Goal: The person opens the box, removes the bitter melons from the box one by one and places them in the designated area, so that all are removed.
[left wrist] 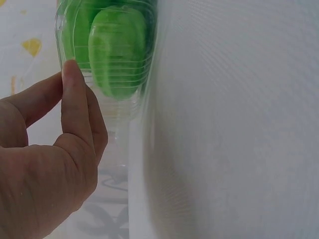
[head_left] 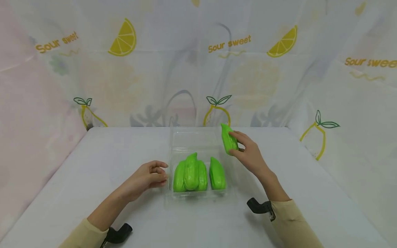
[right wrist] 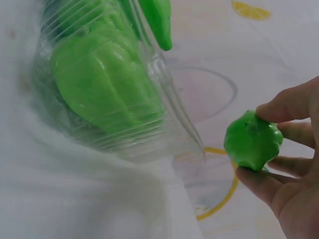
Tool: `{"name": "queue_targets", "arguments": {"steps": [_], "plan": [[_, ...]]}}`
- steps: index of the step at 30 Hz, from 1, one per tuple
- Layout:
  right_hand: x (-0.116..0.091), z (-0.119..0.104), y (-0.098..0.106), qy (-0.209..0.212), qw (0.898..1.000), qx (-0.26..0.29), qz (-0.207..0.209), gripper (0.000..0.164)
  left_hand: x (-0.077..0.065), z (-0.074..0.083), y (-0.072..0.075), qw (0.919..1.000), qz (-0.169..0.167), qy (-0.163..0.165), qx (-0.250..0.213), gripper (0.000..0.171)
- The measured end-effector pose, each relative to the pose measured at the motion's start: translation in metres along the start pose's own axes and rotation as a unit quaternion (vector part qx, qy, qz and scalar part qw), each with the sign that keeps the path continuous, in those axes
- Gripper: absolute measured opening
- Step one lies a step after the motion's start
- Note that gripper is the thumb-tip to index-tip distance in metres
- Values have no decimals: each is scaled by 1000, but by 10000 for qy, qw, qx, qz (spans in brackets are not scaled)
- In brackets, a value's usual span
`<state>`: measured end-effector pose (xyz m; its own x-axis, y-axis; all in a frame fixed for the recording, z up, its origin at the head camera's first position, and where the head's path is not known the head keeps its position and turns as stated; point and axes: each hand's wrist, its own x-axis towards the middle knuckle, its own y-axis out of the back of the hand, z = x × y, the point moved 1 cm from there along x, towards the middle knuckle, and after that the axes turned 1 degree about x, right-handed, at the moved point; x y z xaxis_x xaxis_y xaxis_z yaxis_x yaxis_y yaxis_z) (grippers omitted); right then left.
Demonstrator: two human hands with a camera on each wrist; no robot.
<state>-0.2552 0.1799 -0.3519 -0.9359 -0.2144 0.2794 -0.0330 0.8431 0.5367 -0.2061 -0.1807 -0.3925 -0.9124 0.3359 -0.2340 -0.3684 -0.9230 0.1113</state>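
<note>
A clear plastic clamshell box point(head_left: 200, 194) sits on the table with its lid point(head_left: 186, 139) folded back. Several glossy green peppers point(head_left: 191, 172) lie side by side in its left part, one on top of others. A single green pepper point(head_left: 217, 174) lies apart at the right. My left hand point(head_left: 148, 178) is at the box's left side, thumb and fingertip point(left wrist: 73, 72) pinching its rim. Above the right back corner, my right hand point(head_left: 248, 151) holds another green pepper point(head_left: 229, 139) between thumb and fingers, tip upward. In the right wrist view this pepper point(right wrist: 252, 141) shows a lobed end.
White table surface point(head_left: 310, 193) spreads to both sides of the box. A printed lemon-pattern curtain point(head_left: 198, 69) hangs behind the table and along its sides. Black wrist mounts point(head_left: 258, 206) stick out by both sleeves.
</note>
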Motion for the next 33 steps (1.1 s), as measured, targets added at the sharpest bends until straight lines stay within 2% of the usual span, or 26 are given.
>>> {"name": "queue_targets", "arguments": {"steps": [4,9,14,20,24,33], "plan": [[2,14,1,-111,9997,58,214,59,-1,0,0,10000,-18,4,23,50],[4,25,2,-191,9989,-260,352,58,-1,1,1,10000,-31,-17,59,52],[5,35,1,-480,9975,-478,185,57,-1,4,0,10000,5,-36,39,53],[3,50,-3,-912,9947,-471,-55,57,-2,2,-2,9999,-54,-95,31,53],[2,55,-7,-992,9940,-417,-191,58,-3,1,-2,10000,13,-33,65,51],[2,62,-13,-813,9954,-403,-311,61,0,2,-2,9999,21,-21,114,49]]}}
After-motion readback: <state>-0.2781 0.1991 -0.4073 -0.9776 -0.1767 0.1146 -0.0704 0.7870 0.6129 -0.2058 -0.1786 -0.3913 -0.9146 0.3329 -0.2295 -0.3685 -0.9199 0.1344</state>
